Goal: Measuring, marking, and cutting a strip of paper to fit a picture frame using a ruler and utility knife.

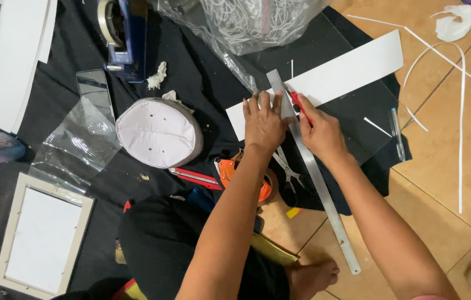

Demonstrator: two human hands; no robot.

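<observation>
On the floor, a black cloth carries a long white strip. Across it runs a metal ruler, slanting down toward the tiles. Left hand presses flat on the ruler, fingers spread. Right hand sits just beside, fingers pinching a red cutter against the ruler's edge.

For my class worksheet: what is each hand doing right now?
Left hand: open, pressing flat on the metal ruler.
Right hand: closed around a red cutter.
</observation>
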